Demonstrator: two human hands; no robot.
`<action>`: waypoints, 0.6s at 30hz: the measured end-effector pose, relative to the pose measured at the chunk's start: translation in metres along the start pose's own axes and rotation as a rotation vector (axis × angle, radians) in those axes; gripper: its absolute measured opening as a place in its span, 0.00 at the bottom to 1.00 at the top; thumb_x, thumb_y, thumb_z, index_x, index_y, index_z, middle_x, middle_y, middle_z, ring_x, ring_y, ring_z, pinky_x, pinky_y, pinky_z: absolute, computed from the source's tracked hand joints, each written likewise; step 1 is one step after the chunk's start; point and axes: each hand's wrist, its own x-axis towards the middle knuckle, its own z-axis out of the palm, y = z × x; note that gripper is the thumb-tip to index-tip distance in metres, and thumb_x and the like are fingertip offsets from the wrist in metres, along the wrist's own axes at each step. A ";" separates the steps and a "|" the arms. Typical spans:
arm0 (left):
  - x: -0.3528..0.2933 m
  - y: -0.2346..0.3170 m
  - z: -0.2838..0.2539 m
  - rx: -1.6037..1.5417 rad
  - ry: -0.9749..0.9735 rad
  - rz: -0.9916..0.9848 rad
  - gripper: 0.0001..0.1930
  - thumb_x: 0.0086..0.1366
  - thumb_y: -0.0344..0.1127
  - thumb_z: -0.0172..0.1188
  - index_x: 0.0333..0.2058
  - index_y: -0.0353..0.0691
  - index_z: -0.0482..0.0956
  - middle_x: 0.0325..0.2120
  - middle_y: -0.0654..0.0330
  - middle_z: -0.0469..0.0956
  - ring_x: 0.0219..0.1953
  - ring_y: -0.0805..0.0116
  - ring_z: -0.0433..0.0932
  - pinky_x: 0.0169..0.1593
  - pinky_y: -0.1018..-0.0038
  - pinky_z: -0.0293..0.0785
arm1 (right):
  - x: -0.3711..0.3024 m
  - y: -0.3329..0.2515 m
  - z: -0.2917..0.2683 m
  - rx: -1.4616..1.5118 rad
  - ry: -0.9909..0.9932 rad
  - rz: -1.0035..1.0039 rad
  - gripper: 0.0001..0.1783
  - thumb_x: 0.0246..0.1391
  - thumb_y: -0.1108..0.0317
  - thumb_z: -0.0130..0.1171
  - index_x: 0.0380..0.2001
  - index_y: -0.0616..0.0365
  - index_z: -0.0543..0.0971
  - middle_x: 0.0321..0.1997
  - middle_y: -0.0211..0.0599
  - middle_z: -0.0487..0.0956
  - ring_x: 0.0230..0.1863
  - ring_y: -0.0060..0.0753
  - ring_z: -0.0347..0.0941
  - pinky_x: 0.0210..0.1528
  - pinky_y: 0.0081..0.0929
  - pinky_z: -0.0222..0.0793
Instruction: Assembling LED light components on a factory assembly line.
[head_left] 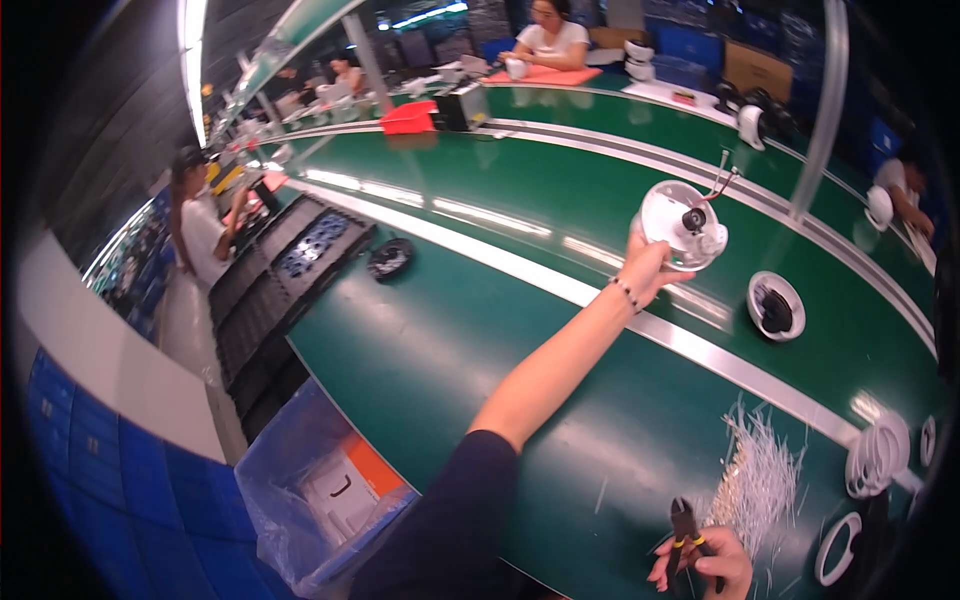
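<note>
Left arm in a dark sleeve (435, 535), reaching nearly straight from the lower edge toward one o'clock; beaded bracelet (627, 294) at the wrist. Left hand (648, 262) at two o'clock, grip pinching the lower-left rim of a round white plastic housing (667, 212), fingers partly hidden. Housing held above the green strip beyond the pale metal rail (715, 365), hollow side showing, black cylindrical part inside, thin wires (722, 180) rising toward one o'clock.

Right hand (728, 568) low, between four and five o'clock, grip curled about black cutters with yellow-marked handles (684, 522), cutter head toward twelve. Just beside, at four: heap of thin white strips (768, 485) on the green bench (440, 330). At three: white bowl-shaped housing with black insert (776, 306), well apart from the strips.
</note>
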 end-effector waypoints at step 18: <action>-0.036 0.172 -0.282 2.256 0.912 0.190 0.27 0.51 0.47 0.59 0.48 0.41 0.68 0.56 0.53 0.59 0.56 0.57 0.60 0.50 0.46 0.60 | 0.037 0.000 0.063 -1.495 0.360 -0.304 0.26 0.36 0.66 0.63 0.42 0.66 0.73 0.34 0.50 0.75 0.33 0.50 0.72 0.36 0.36 0.69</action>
